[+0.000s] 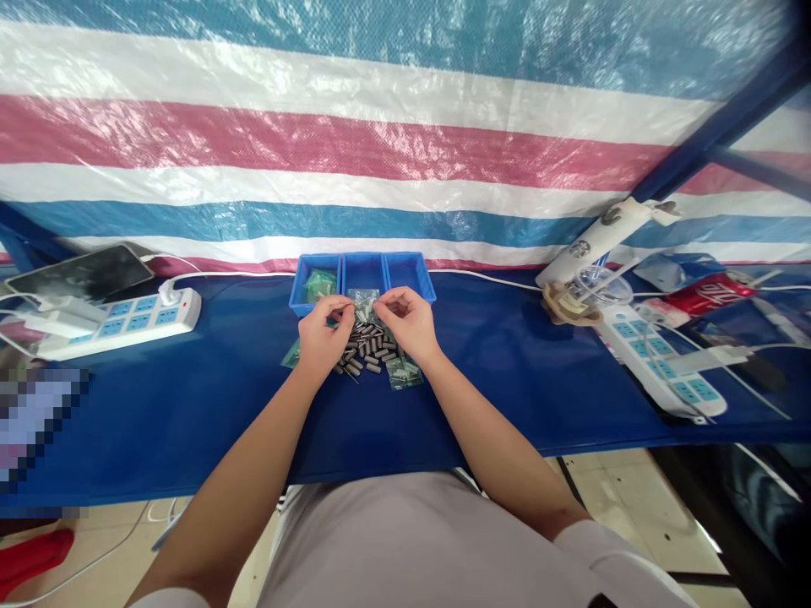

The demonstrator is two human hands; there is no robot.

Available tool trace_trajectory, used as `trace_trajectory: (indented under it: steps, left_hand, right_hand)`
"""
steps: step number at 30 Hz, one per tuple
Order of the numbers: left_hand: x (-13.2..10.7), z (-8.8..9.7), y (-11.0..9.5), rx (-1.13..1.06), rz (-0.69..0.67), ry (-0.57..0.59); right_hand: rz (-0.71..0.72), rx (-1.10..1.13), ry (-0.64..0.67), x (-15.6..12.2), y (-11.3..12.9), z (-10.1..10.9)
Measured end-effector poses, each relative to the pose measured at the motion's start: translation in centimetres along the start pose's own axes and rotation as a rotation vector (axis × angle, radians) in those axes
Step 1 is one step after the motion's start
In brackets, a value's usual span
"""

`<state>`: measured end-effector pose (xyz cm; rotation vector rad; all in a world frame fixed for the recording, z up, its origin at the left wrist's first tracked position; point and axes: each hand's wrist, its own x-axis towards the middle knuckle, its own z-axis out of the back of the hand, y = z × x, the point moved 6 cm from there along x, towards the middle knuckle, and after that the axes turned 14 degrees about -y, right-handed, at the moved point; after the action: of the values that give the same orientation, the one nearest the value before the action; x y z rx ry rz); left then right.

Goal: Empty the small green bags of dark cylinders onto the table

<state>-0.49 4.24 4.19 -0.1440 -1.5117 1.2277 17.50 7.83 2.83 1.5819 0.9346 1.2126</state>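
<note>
both hands, left hand (324, 336) and right hand (409, 319), each grip pinching small dark grey cylinders (368, 349).

Head view: you look forward and down over the blue table (190, 405).
Range: close, at arm's reach.

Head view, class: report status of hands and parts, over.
Left hand and right hand pinching at small dark cylinders. Blue tray just beyond. Nothing obstructing.
</note>
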Motion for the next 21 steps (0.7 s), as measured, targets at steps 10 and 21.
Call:
trace_trajectory:
  steps: [10,21]
  left_hand:
    - [-0.1,-0.3,0.5,0.033,0.039,0.029]
    - [-0.3,-0.5,0.5,0.046,0.056,0.061]
  right_hand:
    - [0.013,-0.143,0.026,0.3,-0.2,0.5]
    - [-0.094,-0.003,0.076,0.1,-0.7,0.0]
